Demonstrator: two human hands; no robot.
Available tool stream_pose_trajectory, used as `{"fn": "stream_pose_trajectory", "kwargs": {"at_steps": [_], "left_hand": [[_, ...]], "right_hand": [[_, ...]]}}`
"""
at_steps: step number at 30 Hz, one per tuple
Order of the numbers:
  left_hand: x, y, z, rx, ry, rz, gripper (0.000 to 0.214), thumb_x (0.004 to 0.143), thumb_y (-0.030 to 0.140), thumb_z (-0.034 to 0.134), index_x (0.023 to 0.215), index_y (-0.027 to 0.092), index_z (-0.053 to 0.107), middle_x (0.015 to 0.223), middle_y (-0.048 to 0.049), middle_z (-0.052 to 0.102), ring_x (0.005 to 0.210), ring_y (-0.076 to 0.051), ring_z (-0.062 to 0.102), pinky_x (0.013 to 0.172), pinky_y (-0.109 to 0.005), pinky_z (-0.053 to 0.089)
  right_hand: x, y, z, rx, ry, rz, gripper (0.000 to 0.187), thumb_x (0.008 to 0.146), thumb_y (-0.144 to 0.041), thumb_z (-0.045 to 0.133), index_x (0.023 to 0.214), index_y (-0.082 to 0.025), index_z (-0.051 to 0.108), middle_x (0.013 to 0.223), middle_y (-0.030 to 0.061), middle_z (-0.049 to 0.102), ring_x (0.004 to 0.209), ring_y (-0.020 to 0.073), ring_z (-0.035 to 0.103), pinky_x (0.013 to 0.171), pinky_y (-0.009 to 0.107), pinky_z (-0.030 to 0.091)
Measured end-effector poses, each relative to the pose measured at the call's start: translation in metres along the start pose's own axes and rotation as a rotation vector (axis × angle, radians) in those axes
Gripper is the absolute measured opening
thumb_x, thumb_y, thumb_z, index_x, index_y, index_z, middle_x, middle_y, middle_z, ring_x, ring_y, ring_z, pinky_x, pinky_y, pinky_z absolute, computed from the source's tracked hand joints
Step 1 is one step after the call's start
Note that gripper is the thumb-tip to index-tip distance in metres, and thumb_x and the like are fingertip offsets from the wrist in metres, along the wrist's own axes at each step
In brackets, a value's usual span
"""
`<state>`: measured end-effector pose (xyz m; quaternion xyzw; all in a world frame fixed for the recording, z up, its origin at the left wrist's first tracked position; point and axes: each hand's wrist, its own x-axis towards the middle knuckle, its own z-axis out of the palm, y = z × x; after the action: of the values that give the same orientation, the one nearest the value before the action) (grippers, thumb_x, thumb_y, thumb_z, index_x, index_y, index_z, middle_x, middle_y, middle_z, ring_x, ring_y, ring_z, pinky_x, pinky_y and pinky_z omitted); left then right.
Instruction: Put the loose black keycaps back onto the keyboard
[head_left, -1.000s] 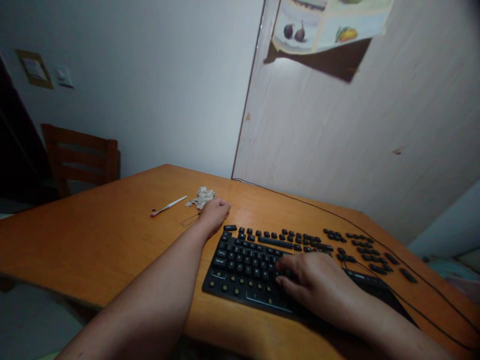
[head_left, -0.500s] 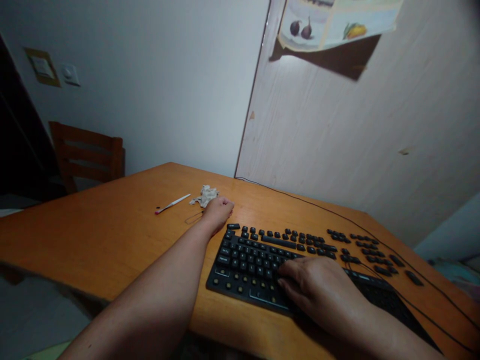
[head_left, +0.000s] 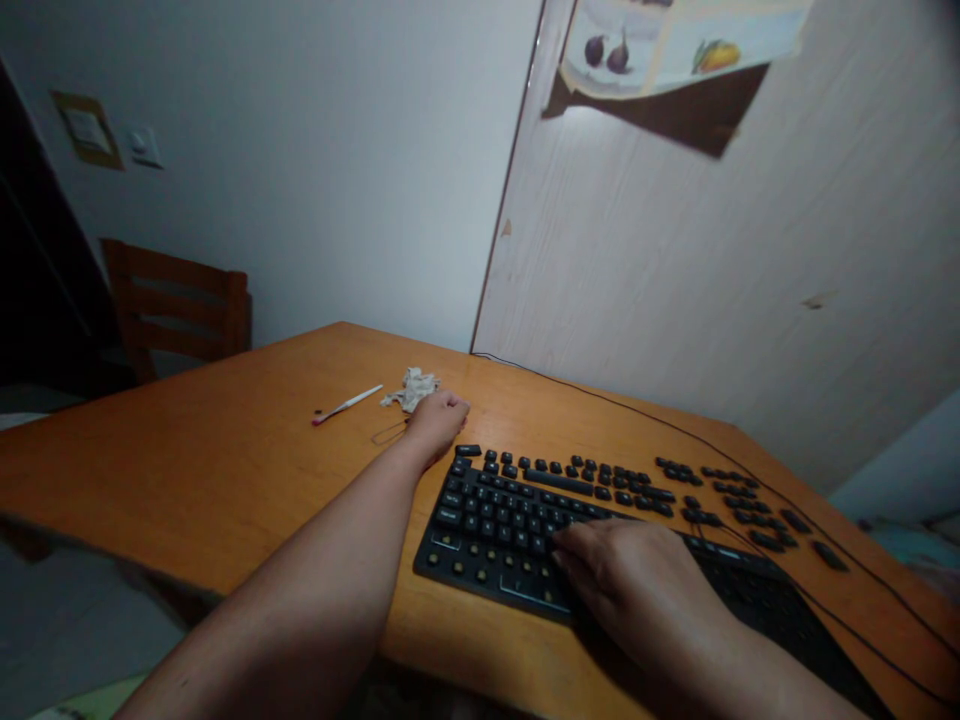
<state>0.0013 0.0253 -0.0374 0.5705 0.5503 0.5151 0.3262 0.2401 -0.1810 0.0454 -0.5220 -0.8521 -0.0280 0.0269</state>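
Observation:
A black keyboard (head_left: 495,515) lies on the table, with keycaps on its upper rows and bare key posts along the near rows. My right hand (head_left: 626,575) rests over its middle, fingers pressed together and fingertips touching the keys; anything between them is hidden. Beyond the keyboard's far left corner, my left hand (head_left: 439,425) is closed on the tabletop, and I cannot make out whether it holds something. Just behind that hand is a crumpled whitish cloth or tissue (head_left: 415,385). Several loose keycaps (head_left: 634,480) and a loose spacebar (head_left: 559,482) are laid out behind the keyboard.
On the wooden table (head_left: 247,430) a white toothbrush-like stick (head_left: 349,403) lies left of the cloth, near a thin wire loop (head_left: 388,434). A black cable (head_left: 637,405) runs along the back and right side. A wooden chair (head_left: 180,305) stands at the far left.
My right fingertips have shifted very slightly left over the keys. My left hand stays in place, and the camera view has moved a little.

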Motion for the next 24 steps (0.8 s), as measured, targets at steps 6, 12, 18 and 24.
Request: {"fn": "stream_pose_trajectory", "kwargs": {"at_steps": [6,12,18,24], "left_hand": [[-0.003,0.002,-0.001,-0.017,-0.002,-0.008,0.020,0.075,0.036,0.055,0.073,0.017,0.060,0.061,-0.0020,0.062,0.054,-0.013,0.054,0.052,-0.023,0.034],[-0.003,0.005,-0.001,-0.021,-0.007,-0.005,0.018,0.076,0.034,0.055,0.071,0.017,0.058,0.061,-0.0026,0.062,0.054,-0.013,0.053,0.051,-0.023,0.033],[-0.005,0.009,-0.002,-0.010,-0.008,-0.022,0.019,0.076,0.036,0.056,0.070,0.018,0.058,0.060,-0.0026,0.062,0.053,-0.013,0.053,0.051,-0.023,0.033],[-0.003,0.006,-0.001,-0.024,-0.008,-0.010,0.019,0.075,0.036,0.056,0.070,0.018,0.059,0.060,-0.0019,0.062,0.055,-0.013,0.054,0.052,-0.023,0.034]], "right_hand": [[-0.003,-0.003,-0.001,0.008,0.003,0.006,0.028,0.096,-0.025,0.044,0.081,-0.025,0.067,0.074,0.0002,0.069,0.069,0.0173,0.065,0.062,0.029,0.037],[-0.006,0.000,0.002,0.006,0.054,-0.009,0.027,0.096,-0.023,0.044,0.083,-0.025,0.067,0.076,-0.0002,0.069,0.071,0.0166,0.065,0.063,0.028,0.037],[-0.007,-0.003,0.004,-0.053,0.059,-0.012,0.026,0.092,-0.015,0.046,0.075,-0.024,0.063,0.072,-0.0017,0.067,0.065,0.0156,0.062,0.062,0.027,0.036],[0.000,-0.018,-0.004,-0.210,-0.033,-0.002,0.021,0.082,-0.007,0.053,0.083,-0.022,0.068,0.078,0.0015,0.072,0.073,0.0212,0.066,0.065,0.031,0.038]]}}
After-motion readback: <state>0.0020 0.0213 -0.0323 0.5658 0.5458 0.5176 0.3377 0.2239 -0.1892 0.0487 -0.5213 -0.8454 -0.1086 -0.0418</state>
